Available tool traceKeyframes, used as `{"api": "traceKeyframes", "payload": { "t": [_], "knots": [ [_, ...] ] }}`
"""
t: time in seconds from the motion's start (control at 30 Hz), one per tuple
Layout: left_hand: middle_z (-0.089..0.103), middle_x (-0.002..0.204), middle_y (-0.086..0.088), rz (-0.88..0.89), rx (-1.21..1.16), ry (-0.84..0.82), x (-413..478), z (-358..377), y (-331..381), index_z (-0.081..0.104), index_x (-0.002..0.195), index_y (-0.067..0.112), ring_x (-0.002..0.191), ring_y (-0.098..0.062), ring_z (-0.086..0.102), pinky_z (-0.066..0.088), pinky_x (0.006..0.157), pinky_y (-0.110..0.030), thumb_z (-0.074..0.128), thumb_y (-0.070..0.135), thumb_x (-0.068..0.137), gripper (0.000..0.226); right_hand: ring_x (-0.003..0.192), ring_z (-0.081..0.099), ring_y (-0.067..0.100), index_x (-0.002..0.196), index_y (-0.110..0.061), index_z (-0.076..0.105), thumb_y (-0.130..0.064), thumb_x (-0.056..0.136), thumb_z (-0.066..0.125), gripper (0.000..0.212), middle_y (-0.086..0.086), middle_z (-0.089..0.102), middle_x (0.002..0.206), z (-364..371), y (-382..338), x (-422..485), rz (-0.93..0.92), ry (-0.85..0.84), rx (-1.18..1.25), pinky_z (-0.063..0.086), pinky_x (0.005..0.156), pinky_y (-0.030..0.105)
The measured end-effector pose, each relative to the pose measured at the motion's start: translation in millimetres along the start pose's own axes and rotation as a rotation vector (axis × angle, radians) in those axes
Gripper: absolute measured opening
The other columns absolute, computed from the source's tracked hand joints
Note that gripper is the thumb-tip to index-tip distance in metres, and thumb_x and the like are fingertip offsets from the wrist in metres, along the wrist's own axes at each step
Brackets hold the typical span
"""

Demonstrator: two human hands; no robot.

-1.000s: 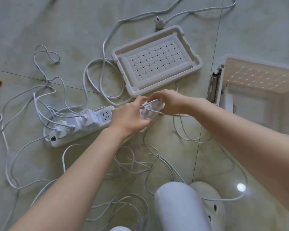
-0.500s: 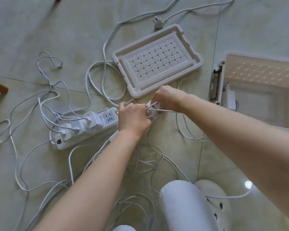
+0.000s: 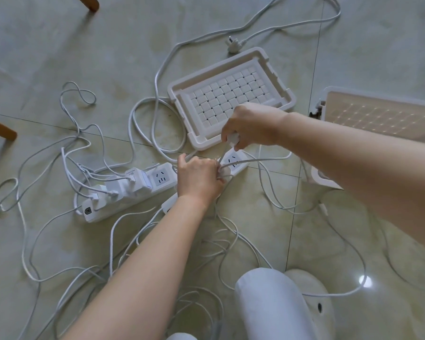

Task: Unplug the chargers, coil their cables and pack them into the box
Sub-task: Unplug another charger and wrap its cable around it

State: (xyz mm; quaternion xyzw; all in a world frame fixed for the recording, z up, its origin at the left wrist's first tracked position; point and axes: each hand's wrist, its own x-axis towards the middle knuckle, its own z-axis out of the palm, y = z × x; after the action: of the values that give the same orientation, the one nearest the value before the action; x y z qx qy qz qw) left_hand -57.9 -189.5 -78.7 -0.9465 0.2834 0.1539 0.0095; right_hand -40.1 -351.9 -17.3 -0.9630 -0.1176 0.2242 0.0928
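**While the left hand is pinning the strip, the right is holding a charger just above it**

As the head camera is looking down at a tiled floor (image 3: 231, 25), the right hand (image 3: 253, 126) is pinching a small white charger (image 3: 233, 139) between thumb and curled fingers. It is holding the charger just above the right end of the power strip (image 3: 162, 179), where an uncovered socket is showing. The charger's cable is trailing down towards the left hand (image 3: 199, 177). That hand is bearing down on the strip near its right end, fingers curled over the strip's edge and clamped on it, with thin leads running under them.

Further left along the strip, several plugged-in chargers (image 3: 133, 182) are still sitting in their sockets, crowded side by side. Loose white cables (image 3: 157, 114) are sprawling all over the floor, looping around the strip and tangling near the person's knee (image 3: 268, 303) and pale shoe (image 3: 317, 305).

The box (image 3: 368, 116) is standing at the right edge, partly hidden behind the right forearm; how much is lying inside cannot be told. Its woven-pattern lid (image 3: 231, 99) is lying flat on the floor just beyond the right hand. The strip's own plug (image 3: 233, 46) is lying loose beyond the lid, and two wooden legs (image 3: 0, 130) are poking in at the left.
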Motion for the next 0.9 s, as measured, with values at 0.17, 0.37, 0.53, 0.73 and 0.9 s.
{"api": "traceKeyframes", "payload": {
  "t": [0.17,0.37,0.53,0.73,0.9],
  "knots": [
    [0.068,0.101,0.004,-0.006,-0.013,0.002,0.7,0.8,-0.1,0.066,0.098,0.028,0.103,-0.018,0.055,0.016,0.107,-0.035,0.05,0.038,0.088,0.021,0.079,0.051,0.023,0.117,-0.017,0.064,-0.017,0.082,0.069,0.036,0.007,0.053,0.09,5.6,1.5,-3.4,-0.003,-0.019,0.005,0.036,0.065,0.025],
    [0.067,0.105,0.005,0.006,-0.022,-0.022,1.2,-0.3,-0.5,0.064,0.1,0.028,0.109,-0.017,0.053,0.017,0.108,-0.037,0.053,0.041,0.088,0.02,0.096,0.059,0.03,0.119,-0.015,0.059,-0.01,0.086,0.062,0.034,0.009,0.061,0.112,15.9,6.6,-9.7,-0.026,0.038,0.007,0.043,0.076,0.03],
    [0.062,0.116,0.003,0.065,0.019,-0.232,-3.2,-13.1,-2.9,0.06,0.107,0.026,0.125,-0.023,0.038,0.012,0.11,-0.045,0.059,0.05,0.084,0.032,0.107,0.056,0.034,0.116,-0.008,0.06,0.008,0.085,0.049,0.036,0.011,0.059,0.117,17.4,1.1,-27.2,-0.11,0.242,-0.02,0.047,0.09,0.043],
    [0.037,0.148,-0.001,0.018,-0.414,-0.617,-21.4,-64.0,-20.0,0.033,0.145,0.022,0.139,-0.021,0.025,0.017,0.116,-0.041,0.07,0.052,0.074,0.085,0.093,0.065,0.031,0.108,-0.013,0.065,0.001,0.075,0.069,0.035,0.008,0.067,0.109,-1.4,-14.7,-60.2,-0.072,0.513,-0.086,0.055,0.069,0.041],
    [0.061,0.125,0.009,-0.048,-1.348,-0.589,-44.1,-135.7,-20.9,0.051,0.121,0.029,0.115,-0.007,0.053,0.028,0.104,-0.038,0.056,0.041,0.064,0.059,0.074,0.068,0.028,0.108,-0.014,0.066,-0.008,0.075,0.073,0.035,0.006,0.07,0.099,-35.1,-41.8,-79.3,-0.043,0.728,-0.032,0.052,0.051,0.032]
  ]
}}
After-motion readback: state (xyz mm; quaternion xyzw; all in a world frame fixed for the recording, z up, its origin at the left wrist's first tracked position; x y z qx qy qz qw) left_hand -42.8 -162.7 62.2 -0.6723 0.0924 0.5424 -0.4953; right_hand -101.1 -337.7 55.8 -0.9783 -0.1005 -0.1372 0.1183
